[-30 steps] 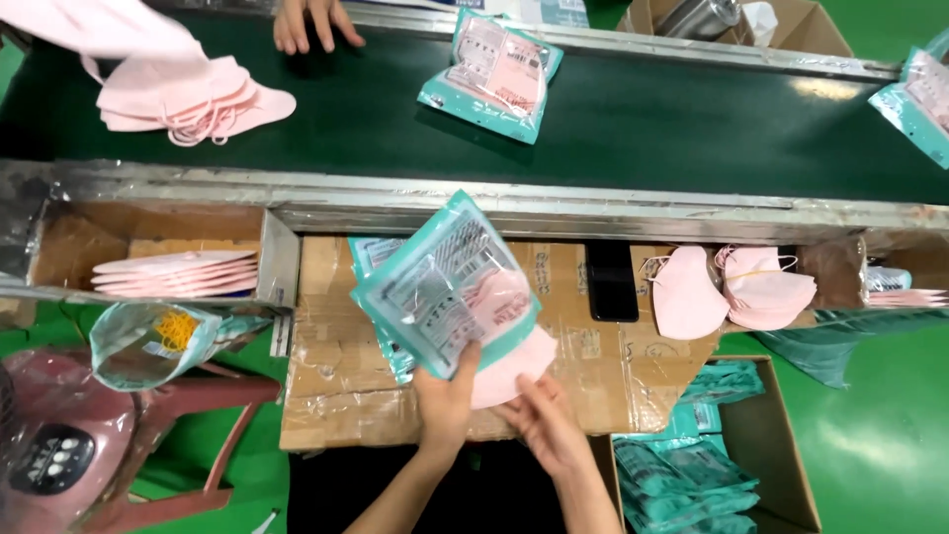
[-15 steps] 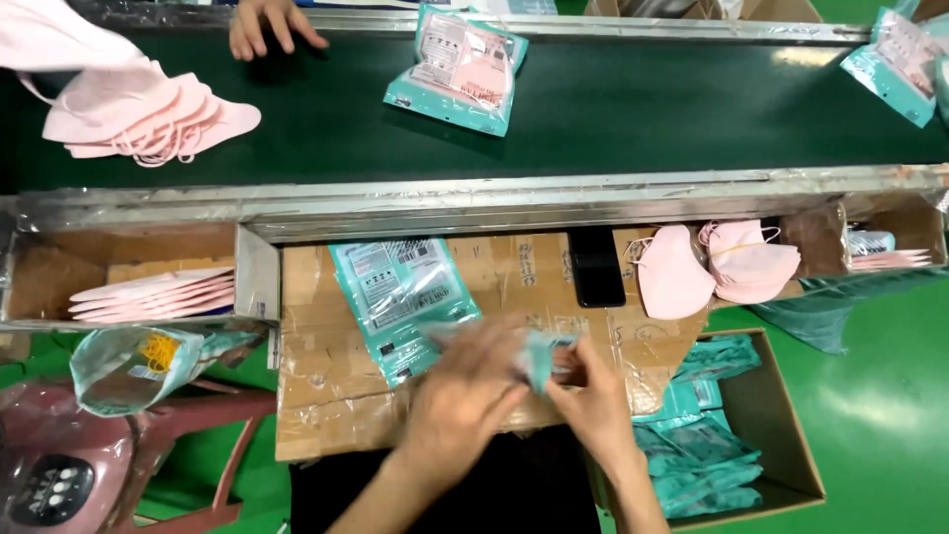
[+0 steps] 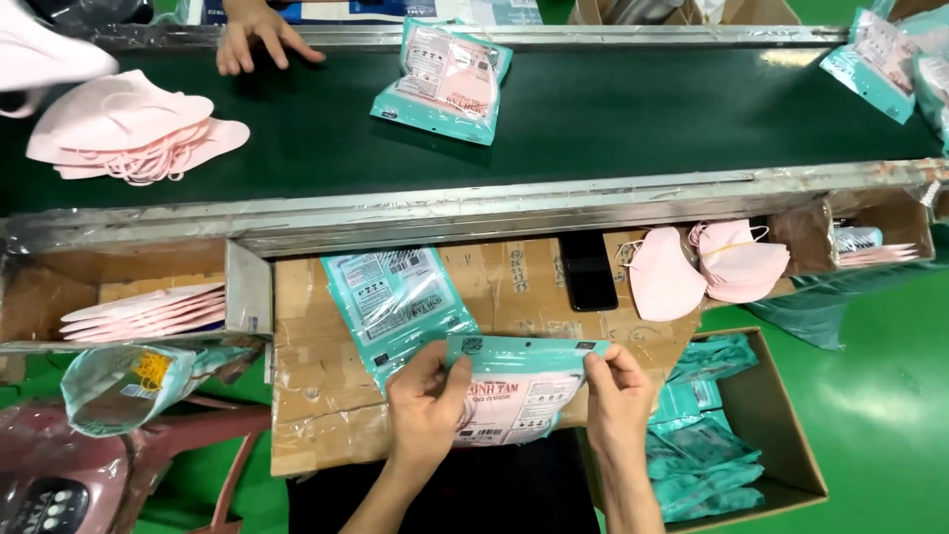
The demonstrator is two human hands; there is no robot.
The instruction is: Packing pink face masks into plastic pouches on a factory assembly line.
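Observation:
My left hand (image 3: pixel 425 400) and my right hand (image 3: pixel 618 396) grip the two top corners of a teal plastic pouch (image 3: pixel 519 391) with pink masks inside, held flat over the cardboard work surface (image 3: pixel 316 415). Just left of it lies a stack of empty teal pouches (image 3: pixel 395 302) on the cardboard. Loose pink masks (image 3: pixel 707 267) sit to the right of a black phone (image 3: pixel 588 269).
A dark green conveyor belt (image 3: pixel 613 109) carries a filled pouch (image 3: pixel 443 79), a pile of pink masks (image 3: pixel 129 129) and more pouches (image 3: pixel 875 69) at far right. Another person's hand (image 3: pixel 259 35) rests on the belt's far side. A carton of filled pouches (image 3: pixel 712 445) stands lower right; pink masks (image 3: pixel 148 311) lie in a left tray.
The pouch was held up tilted a second ago; it has come down and turned flat, and both hands now pinch its top corners near my body.

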